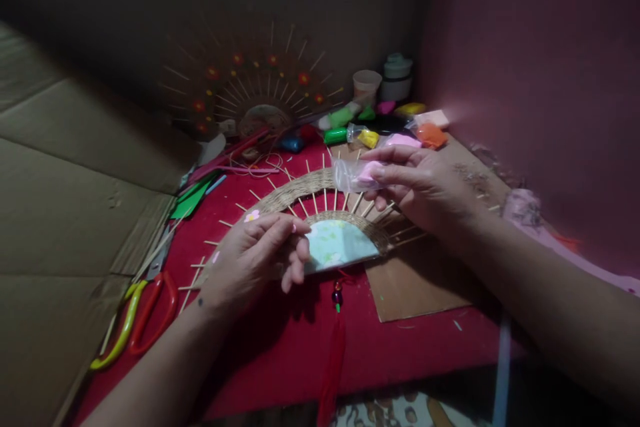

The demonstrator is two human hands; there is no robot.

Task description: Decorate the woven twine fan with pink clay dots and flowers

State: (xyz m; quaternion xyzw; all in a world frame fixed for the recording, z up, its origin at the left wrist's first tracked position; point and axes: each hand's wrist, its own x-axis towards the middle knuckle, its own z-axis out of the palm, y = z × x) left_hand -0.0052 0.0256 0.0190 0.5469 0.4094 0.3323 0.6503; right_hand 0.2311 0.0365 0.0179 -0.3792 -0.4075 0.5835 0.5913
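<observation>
Between the thumb and fingers of my right hand (417, 183) is a small clear bag of pink clay (367, 173), held above the fan. My left hand (265, 247) pinches a tiny pink bit (294, 229), likely of the same clay, over the fan's left side. Below both hands lies a woven fan (300, 190) with thin sticks radiating out and a pale blue half-round centre (340, 243). A pink flower with a yellow middle (252, 215) sits on its woven band, partly behind my left hand. A red tassel (333, 363) with beads hangs from the fan's lower edge.
Red-and-yellow-handled scissors (145, 320) lie at the left by a cardboard wall (75, 167). Several clay packets, among them orange (431, 135) and green (335, 136), lie at the back near a cup (367, 85). A second fan (265, 73) stands behind. Cardboard (420, 287) lies at right.
</observation>
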